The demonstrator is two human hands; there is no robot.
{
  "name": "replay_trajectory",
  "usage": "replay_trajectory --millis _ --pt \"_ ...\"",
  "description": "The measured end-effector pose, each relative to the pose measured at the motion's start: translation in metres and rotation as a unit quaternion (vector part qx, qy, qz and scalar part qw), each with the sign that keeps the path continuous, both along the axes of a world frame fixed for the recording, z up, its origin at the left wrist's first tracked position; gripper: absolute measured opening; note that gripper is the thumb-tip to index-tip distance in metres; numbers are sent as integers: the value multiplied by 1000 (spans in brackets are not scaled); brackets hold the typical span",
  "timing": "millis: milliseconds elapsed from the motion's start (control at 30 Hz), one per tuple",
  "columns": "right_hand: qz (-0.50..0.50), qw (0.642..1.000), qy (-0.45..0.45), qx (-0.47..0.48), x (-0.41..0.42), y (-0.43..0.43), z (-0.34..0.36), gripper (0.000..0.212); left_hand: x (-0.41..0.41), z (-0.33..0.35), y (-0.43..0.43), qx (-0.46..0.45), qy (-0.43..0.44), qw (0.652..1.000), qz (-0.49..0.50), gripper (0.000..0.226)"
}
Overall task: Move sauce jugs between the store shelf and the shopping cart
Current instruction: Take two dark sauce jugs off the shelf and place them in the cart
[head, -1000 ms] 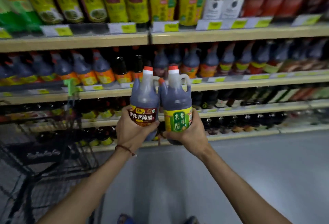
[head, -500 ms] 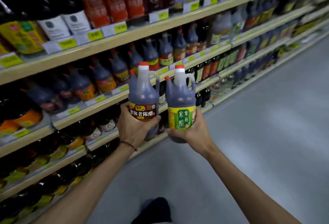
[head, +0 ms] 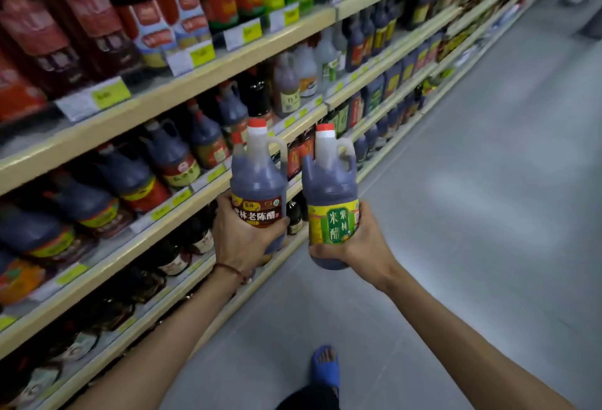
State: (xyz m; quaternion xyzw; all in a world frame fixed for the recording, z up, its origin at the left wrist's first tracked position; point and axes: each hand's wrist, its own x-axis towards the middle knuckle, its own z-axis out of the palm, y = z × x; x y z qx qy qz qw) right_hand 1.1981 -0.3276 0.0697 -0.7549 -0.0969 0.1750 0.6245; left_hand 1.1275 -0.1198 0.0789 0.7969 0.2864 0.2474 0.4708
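Observation:
I hold two dark sauce jugs upright in front of me, side by side and slightly apart. My left hand [head: 239, 240] grips the base of the jug with the brown-red label [head: 259, 181]. My right hand [head: 365, 240] grips the base of the jug with the green and yellow label [head: 330, 191]. Both jugs have red caps and pale handles. They hover in the aisle just off the store shelf [head: 182, 90], which runs along my left. The shopping cart is out of view.
The shelves hold rows of similar dark jugs [head: 169, 155] and tall bottles [head: 156, 12], with yellow price tags [head: 202, 54] on the edges. Grey aisle floor [head: 472, 214] stretches to the right. My foot in a blue sandal [head: 325, 365] is below.
The view has swung right along the aisle; the cart at the left has dropped out of sight. Both hands still hold their jugs, now a little further apart. My foot has stepped forward.

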Motion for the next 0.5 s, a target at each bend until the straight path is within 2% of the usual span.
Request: replay_trajectory --millis 300,500 --pt "-67 998 -8 14 162 -63 6 84 185 -2 -59 13 28 997 -70 87" --pt "-76 997 1 12 292 -121 -9 84 316 -12 -112 21 36 998 -52 89"
